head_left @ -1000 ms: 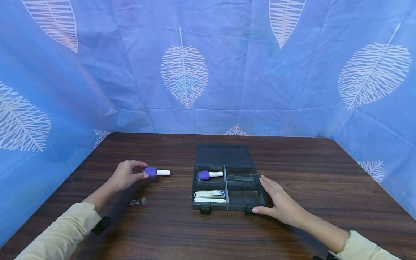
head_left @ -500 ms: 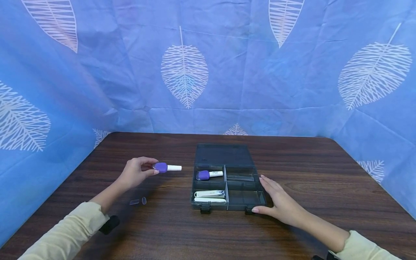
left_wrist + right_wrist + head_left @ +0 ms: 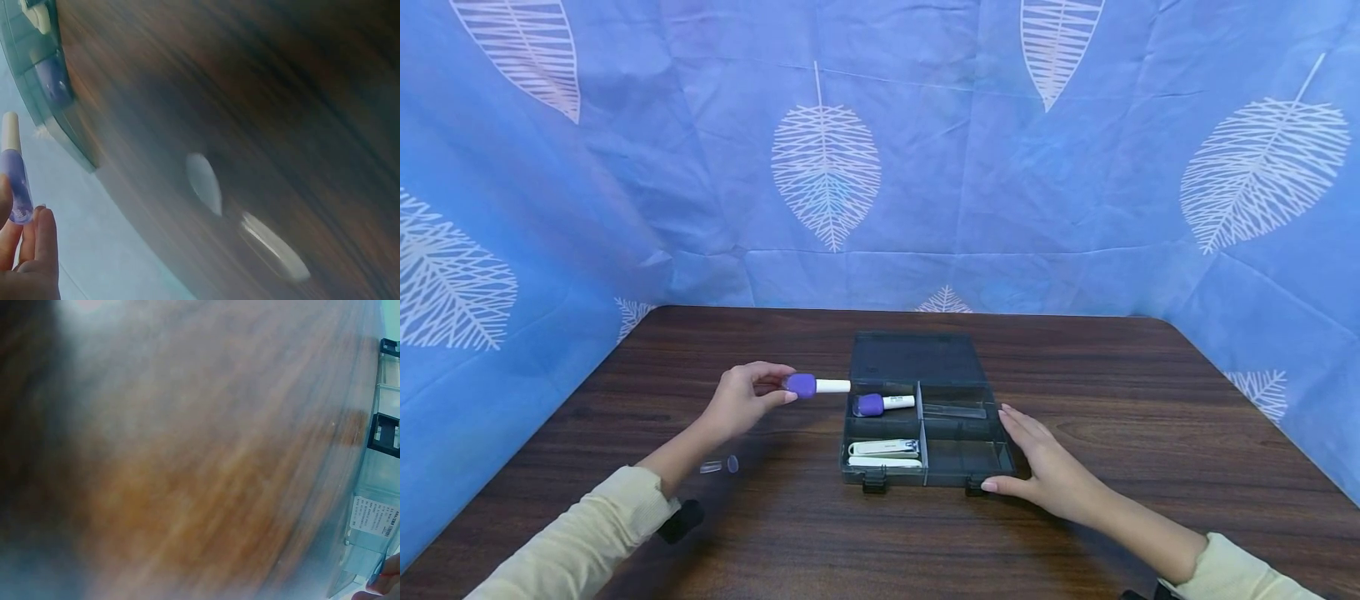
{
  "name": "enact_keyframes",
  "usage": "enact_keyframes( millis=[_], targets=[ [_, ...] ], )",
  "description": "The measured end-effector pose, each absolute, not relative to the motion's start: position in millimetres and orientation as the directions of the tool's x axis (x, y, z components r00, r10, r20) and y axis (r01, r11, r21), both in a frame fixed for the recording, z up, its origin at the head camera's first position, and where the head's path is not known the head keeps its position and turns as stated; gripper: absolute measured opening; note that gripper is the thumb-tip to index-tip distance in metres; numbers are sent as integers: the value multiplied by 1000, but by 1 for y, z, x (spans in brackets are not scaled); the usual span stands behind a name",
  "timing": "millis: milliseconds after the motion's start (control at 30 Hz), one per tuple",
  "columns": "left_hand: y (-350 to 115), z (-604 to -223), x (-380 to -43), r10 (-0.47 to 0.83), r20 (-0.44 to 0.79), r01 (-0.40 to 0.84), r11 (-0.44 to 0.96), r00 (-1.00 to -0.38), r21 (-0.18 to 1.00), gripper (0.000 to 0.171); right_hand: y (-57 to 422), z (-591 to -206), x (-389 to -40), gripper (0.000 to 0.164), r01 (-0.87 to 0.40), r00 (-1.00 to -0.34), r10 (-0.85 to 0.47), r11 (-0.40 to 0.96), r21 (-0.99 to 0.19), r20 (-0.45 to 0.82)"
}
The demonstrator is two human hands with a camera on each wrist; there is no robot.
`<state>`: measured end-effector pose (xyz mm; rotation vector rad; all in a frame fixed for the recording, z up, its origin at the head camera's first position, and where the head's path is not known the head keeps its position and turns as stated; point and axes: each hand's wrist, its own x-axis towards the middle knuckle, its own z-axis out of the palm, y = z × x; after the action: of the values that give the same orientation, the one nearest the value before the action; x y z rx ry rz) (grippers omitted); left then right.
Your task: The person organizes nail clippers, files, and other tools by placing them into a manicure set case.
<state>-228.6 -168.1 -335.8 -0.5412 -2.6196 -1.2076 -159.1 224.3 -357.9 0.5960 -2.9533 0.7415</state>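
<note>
My left hand (image 3: 741, 404) pinches a purple nail polish bottle (image 3: 801, 385) by its base, its white cap pointing right toward the open dark see-through box (image 3: 917, 354). In the left wrist view the same polish bottle (image 3: 17, 181) is at the left edge between thumb and fingers. My right hand (image 3: 1048, 467) rests against the box's right side, thumb by the front latch, fingers spread. Inside the box, a second purple polish bottle (image 3: 870, 405) lies back left, a nail clipper (image 3: 883, 448) and a white stick-like piece (image 3: 883, 462) front left, and a clear strip (image 3: 953, 412) back right.
Two small clear pieces, one rounded (image 3: 733, 464) and one oblong (image 3: 710, 467), lie on the brown wooden table (image 3: 820, 542) left of the box. Behind the table hangs a blue curtain (image 3: 700, 183) with white leaf prints. The box's lid lies folded back.
My left hand has carried the polish bottle to the right and slightly up, so its cap now reaches the box's left edge. The right hand and box have stayed put.
</note>
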Motion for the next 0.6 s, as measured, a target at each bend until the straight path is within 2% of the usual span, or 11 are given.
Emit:
enact_keyframes(
  millis=[267,600],
  targets=[
    [-142,-336,-229,236,293,376,582,-927,721,33,224,-358,-159,94,-377,-924,-360,806,-456,129],
    [-110,-341,-234,273,312,414,554,-910,722,31,224,-359,-159,95,-382,-922,-363,802,-458,134]
  ],
)
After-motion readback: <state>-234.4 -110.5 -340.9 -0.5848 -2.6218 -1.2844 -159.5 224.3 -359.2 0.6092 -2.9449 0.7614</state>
